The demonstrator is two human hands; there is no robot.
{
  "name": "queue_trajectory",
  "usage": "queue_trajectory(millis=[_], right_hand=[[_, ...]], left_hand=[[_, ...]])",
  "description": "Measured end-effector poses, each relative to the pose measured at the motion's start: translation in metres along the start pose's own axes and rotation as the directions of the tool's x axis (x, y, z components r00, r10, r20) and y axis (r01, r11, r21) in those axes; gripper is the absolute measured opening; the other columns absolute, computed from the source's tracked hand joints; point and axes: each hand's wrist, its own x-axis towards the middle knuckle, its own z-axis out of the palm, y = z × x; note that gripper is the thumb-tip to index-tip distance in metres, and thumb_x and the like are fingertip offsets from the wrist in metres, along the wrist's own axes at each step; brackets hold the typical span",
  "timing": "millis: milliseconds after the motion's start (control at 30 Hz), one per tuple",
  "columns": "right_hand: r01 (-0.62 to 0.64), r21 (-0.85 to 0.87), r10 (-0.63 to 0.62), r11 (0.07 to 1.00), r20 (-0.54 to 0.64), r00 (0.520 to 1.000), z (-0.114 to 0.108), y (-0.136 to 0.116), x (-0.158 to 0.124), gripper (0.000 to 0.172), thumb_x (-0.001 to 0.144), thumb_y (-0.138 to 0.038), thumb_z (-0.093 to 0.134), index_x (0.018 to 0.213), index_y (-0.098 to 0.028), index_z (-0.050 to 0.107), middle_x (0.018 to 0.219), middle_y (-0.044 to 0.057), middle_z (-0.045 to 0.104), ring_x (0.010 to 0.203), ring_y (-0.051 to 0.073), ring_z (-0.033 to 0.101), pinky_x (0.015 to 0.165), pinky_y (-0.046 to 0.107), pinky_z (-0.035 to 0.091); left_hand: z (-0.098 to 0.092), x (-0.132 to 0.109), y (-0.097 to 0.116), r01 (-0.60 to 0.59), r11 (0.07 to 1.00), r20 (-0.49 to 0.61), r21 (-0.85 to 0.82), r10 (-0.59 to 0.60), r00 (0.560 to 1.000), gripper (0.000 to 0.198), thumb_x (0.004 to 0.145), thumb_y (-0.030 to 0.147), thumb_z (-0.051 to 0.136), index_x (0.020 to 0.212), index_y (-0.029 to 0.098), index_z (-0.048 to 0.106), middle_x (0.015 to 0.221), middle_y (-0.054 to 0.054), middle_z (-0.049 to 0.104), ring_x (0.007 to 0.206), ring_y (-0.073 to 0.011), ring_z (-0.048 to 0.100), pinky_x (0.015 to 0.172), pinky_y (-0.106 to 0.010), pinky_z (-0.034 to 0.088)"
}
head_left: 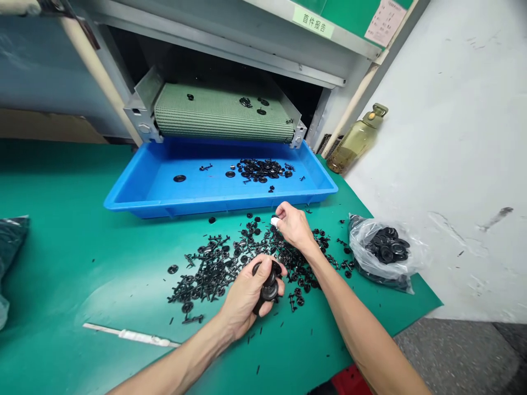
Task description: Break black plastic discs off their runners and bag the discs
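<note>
A heap of small black plastic parts and sprue pieces lies spread on the green table. My left hand is closed round a stack of round black discs just in front of the heap. Farther back, my right hand reaches over the heap's far right side with its fingers pinched together; a white cover shows on one fingertip. What the pinch holds is too small to make out.
A blue tray with several black parts sits under a green conveyor belt. A clear bag of black discs lies at the right. An olive bottle stands by the wall. A white strip lies near the front.
</note>
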Motion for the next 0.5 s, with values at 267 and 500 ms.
queue_trajectory(millis=[267,500], right_hand=[[-0.033,0.308,-0.008,0.951,0.128,0.992,-0.020,0.008,-0.047,0.031,0.079,-0.015,0.045,0.106,-0.015,0.060,0.076,0.000,0.060,0.062,0.012,0.065,0.058,0.022,0.053],[0.015,0.318,-0.032,0.948,0.046,0.998,-0.018,-0.001,-0.094,0.022,0.077,-0.011,0.052,0.093,-0.020,0.064,0.080,-0.002,0.067,0.060,0.009,0.061,0.056,0.017,0.046]], left_hand=[[0.003,0.000,0.004,0.079,0.996,-0.099,0.031,-0.075,0.992,0.043,0.076,0.041,0.075,0.108,0.019,0.059,0.076,-0.001,0.062,0.053,-0.0091,0.056,0.027,-0.010,0.028],[0.005,-0.003,-0.001,0.066,0.967,-0.174,0.248,-0.022,0.984,0.061,0.077,0.050,0.071,0.123,0.015,0.053,0.064,0.000,0.062,0.043,-0.0076,0.045,0.029,-0.012,0.028]])
